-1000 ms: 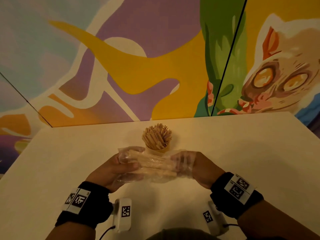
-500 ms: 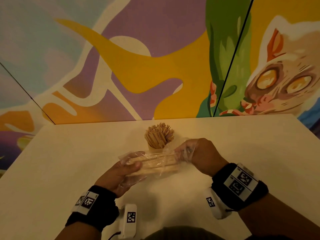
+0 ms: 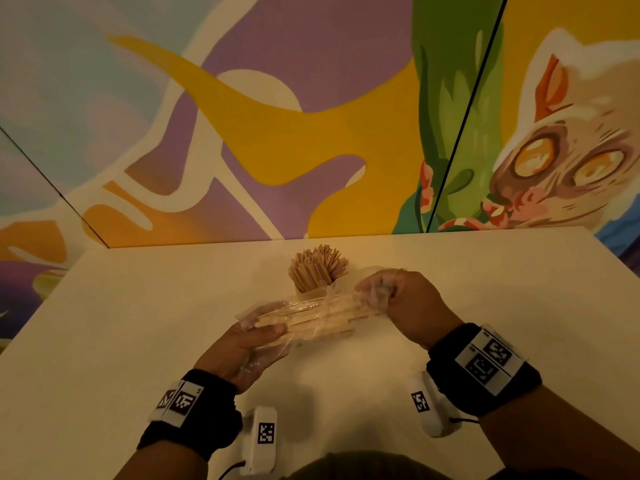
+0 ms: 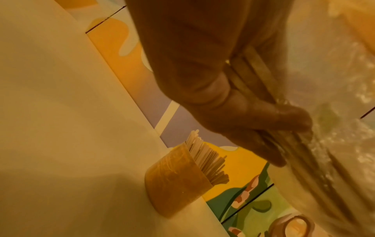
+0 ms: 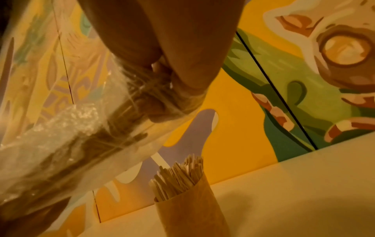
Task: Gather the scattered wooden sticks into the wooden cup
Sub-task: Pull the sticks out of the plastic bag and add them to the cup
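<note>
A wooden cup [image 3: 310, 292] [image 4: 174, 181] [image 5: 190, 213] stands upright near the table's back middle, packed with wooden sticks [image 3: 318, 266] [image 5: 178, 178]. In front of it I hold a clear plastic bag [image 3: 311, 315] [image 5: 61, 144] with a bundle of wooden sticks [image 3: 304, 320] [image 4: 263, 89] lying level inside. My left hand [image 3: 256, 336] [image 4: 223, 99] grips the bundle's left end through the plastic. My right hand [image 3: 381, 294] [image 5: 164, 89] pinches the bag's right end, raised a little above the table. Both hands hover just short of the cup.
The cream table [image 3: 138, 341] meets a painted mural wall [image 3: 277, 116] close behind the cup. Black wristbands with printed markers sit on both wrists, and white camera units [image 3: 265, 434] hang under them.
My right hand has lifted and drawn rightward along the bag, pulling the plastic taut. My left hand stayed on the bundle's left end and moved slightly back toward me.
</note>
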`<state>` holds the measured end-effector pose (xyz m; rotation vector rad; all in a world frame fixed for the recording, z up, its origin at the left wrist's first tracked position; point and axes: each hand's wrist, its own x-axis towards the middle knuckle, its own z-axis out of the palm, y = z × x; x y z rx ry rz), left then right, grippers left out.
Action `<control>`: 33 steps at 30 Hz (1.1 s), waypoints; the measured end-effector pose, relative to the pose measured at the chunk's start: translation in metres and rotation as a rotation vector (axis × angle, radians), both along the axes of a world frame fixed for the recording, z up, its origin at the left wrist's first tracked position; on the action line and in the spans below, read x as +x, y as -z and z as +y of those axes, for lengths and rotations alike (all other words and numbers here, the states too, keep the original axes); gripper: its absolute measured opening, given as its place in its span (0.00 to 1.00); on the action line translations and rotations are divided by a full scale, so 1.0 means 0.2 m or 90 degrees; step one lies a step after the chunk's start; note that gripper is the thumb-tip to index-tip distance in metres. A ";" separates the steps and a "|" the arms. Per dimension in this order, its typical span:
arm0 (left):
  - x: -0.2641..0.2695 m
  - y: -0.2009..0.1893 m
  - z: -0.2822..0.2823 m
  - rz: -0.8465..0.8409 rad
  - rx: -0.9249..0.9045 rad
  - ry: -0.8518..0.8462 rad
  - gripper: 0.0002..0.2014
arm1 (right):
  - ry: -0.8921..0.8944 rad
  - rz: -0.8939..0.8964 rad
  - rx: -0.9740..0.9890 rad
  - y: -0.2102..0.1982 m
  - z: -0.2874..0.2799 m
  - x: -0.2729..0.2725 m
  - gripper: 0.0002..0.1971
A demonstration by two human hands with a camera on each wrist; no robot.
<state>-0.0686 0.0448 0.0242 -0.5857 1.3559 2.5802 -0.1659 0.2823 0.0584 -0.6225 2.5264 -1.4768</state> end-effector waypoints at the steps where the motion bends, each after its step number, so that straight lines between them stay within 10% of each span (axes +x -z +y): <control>1: 0.00 0.00 0.01 0.001 0.002 0.006 0.19 | -0.011 -0.014 -0.011 0.00 -0.01 0.00 0.04; 9: -0.02 0.01 0.03 -0.019 -0.073 -0.022 0.12 | -0.131 -0.328 -0.202 0.03 0.00 0.02 0.16; 17: 0.00 0.05 0.02 -0.045 -0.007 -0.058 0.13 | -0.012 -0.091 -0.060 0.05 0.04 -0.05 0.12; 22: 0.01 0.06 -0.01 -0.034 0.006 -0.062 0.23 | 0.000 -0.141 -0.123 0.05 0.06 -0.06 0.15; 33: -0.01 0.02 0.07 -0.040 -0.035 -0.051 0.09 | -0.103 -0.137 0.007 0.09 -0.04 -0.02 0.17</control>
